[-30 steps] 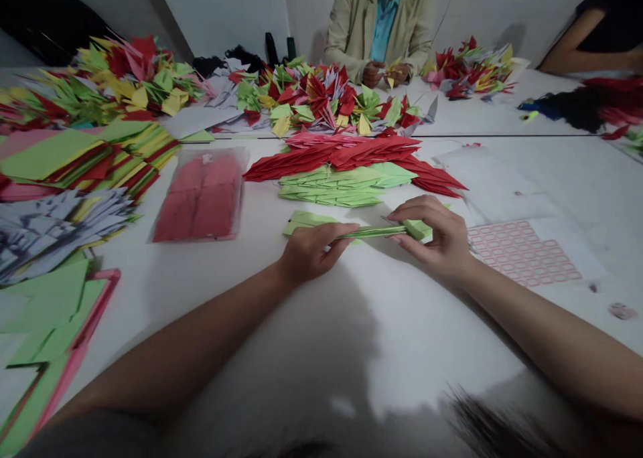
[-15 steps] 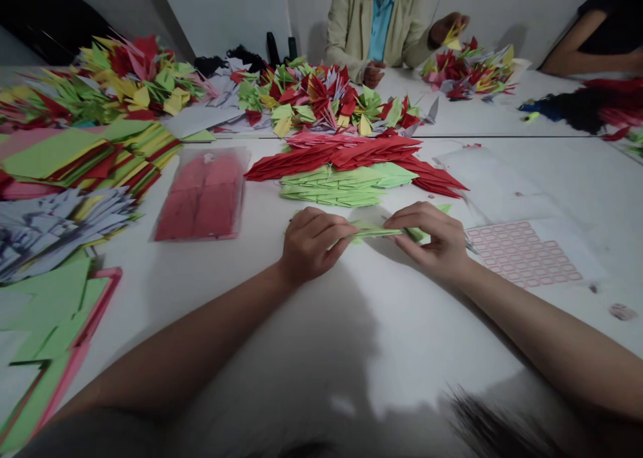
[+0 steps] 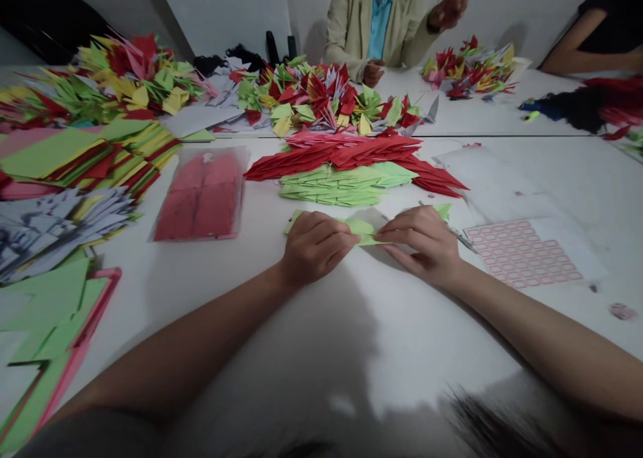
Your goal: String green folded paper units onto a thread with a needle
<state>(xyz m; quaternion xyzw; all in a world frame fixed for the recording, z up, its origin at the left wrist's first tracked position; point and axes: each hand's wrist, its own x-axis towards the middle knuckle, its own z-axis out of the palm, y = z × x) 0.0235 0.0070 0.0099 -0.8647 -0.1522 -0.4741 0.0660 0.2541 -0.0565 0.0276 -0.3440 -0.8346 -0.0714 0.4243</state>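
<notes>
Between my hands, low over the white table, is a piece of folded light-green paper (image 3: 366, 233). My left hand (image 3: 317, 247) is closed on its left part, thumb and fingers pinched together. The fingertips of my right hand (image 3: 422, 244) pinch its right end, and the thumb sits a little below. My fingers hide much of the paper. Just beyond lie a stack of folded green paper pieces (image 3: 334, 187) and a row of folded red paper pieces (image 3: 362, 155). Some green paper (image 3: 443, 210) shows behind my right hand.
Red paper in a clear bag (image 3: 199, 197) lies left of my hands. Coloured paper stacks (image 3: 60, 157) crowd the left side. A heap of folded paper cranes (image 3: 321, 96) spans the back. A label sheet (image 3: 522, 254) lies right. Across the table sits a person in a beige jacket (image 3: 346, 19).
The green paper has turned from nearly edge-on to showing more of its face. My right hand has shifted slightly left. The person opposite has raised a hand, and the yellow paper has left it.
</notes>
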